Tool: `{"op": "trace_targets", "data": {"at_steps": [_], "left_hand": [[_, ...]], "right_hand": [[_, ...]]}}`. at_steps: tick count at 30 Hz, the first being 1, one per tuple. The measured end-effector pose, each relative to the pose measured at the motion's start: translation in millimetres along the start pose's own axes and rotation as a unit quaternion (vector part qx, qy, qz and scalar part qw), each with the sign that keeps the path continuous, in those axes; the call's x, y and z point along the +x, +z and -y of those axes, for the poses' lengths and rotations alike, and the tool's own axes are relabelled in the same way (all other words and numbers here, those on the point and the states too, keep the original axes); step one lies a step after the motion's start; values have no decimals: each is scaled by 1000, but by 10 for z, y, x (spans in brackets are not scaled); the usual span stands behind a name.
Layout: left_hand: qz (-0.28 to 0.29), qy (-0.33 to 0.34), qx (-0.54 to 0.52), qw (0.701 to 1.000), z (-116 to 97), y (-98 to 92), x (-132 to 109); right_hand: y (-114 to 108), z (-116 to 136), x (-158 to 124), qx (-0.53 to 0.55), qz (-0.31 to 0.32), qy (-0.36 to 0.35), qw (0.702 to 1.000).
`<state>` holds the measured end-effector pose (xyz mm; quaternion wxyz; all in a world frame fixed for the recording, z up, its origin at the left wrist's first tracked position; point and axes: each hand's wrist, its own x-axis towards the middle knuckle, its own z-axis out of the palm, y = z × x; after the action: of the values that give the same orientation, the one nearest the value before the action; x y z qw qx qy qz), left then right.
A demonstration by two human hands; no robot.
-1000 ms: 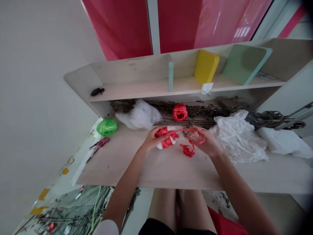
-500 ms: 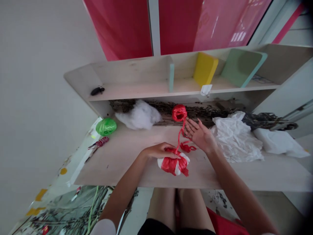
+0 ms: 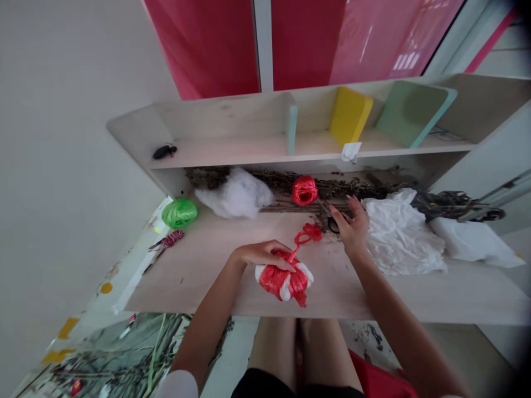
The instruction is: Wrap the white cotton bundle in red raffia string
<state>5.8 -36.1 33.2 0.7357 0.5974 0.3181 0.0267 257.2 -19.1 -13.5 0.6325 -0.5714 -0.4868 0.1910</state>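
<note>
My left hand (image 3: pixel 262 254) is closed on a white bundle wrapped in red plastic twine (image 3: pixel 284 281), held near the front edge of the pale wooden desk (image 3: pixel 199 265). A loose red twine strand (image 3: pixel 306 234) rises from the bundle and lies in a tangle on the desk. My right hand (image 3: pixel 352 225) reaches to the back of the desk, fingers bent over black-handled scissors (image 3: pixel 332 223). A red twine ball (image 3: pixel 304 189) sits just behind.
A green twine ball (image 3: pixel 180 213) and white stuffing (image 3: pixel 236 194) lie at the back left. Crumpled white plastic (image 3: pixel 400 235) covers the right side. Dry twigs (image 3: pixel 448 202) run along the back under a shelf (image 3: pixel 249 150) with a yellow block (image 3: pixel 349 113).
My left hand pulled the wrapped bundle toward the desk's front edge. My right hand let go of the red strand and moved back right onto the scissors.
</note>
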Motion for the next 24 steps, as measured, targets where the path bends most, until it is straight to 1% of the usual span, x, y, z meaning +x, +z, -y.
{"op": "trace_targets", "data": {"at_steps": [1,2,3,5,6,7,8,9,13,15,19,24], "left_hand": [[-4,-2,-8,1000,-2,2,1],[-7,-6,-13,1000,-2,4,6],[-10,-10,-13,1000,0,5,13],[-13,-12,-10,1000,5,1,22],[-14,-10,-10,1000,6,-4,20],[-16,-6,-14,1000,5,-11,14],[-21,-1,-20,1000,3,-20,2],[-28,3,-27,999,0,-29,-12],[-54,5,-48,997,-10,-65,-67],[-59,5,-48,997,-10,-76,-81],[-61,11,-44,997,-10,-84,-83],[-53,1,-46,997,-14,-71,-69]], "right_hand": [[-9,54,-14,49,33,19,998],[-13,121,-44,96,102,39,989],[-15,194,-83,136,183,62,972],[-17,332,-165,182,353,98,913],[-20,384,-197,183,419,110,882],[-24,420,-218,177,463,126,859],[-30,441,-227,168,490,138,844],[-36,447,-227,156,504,147,837],[-48,411,-198,127,531,162,822],[-45,400,-190,133,532,163,820],[-41,391,-173,178,459,125,861],[-43,357,-164,161,418,106,888]]}}
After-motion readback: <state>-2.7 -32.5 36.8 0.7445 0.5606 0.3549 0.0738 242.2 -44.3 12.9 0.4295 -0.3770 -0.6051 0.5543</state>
